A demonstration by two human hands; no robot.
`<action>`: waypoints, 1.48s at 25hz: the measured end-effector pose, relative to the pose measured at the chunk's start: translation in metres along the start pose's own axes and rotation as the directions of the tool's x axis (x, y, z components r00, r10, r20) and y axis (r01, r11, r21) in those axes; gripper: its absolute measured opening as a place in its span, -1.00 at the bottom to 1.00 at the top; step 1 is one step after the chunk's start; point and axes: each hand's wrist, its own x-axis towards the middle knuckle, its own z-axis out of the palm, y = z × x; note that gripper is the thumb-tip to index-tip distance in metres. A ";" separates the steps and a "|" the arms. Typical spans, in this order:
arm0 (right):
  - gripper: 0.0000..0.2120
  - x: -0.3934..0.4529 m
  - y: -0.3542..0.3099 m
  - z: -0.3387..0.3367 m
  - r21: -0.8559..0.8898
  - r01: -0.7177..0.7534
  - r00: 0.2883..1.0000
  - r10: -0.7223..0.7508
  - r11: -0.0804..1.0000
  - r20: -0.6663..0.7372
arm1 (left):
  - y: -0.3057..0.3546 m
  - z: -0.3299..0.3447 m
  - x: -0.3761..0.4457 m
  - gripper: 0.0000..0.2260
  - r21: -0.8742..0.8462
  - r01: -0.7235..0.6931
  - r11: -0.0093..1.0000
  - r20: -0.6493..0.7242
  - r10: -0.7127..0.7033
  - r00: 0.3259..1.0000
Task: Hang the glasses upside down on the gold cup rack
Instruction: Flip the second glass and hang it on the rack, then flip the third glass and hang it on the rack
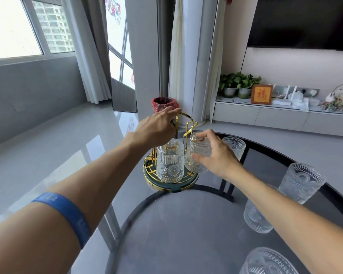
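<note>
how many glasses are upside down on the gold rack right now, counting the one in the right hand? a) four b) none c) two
c: one upside-down glass hangs free on the gold rack, and the right hand holds a second glass there.

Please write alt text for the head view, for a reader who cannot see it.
The right hand lowers an upturned glass onto a gold rack while the left hand grips its top. One glass already hangs; four more stand on the table.
</note>
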 end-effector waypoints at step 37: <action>-0.58 -0.176 -0.051 -0.072 0.503 -0.393 0.857 0.506 0.770 -0.104 | 0.151 0.013 -0.172 -0.38 -0.557 -0.135 0.819 -0.270 -0.025 0.962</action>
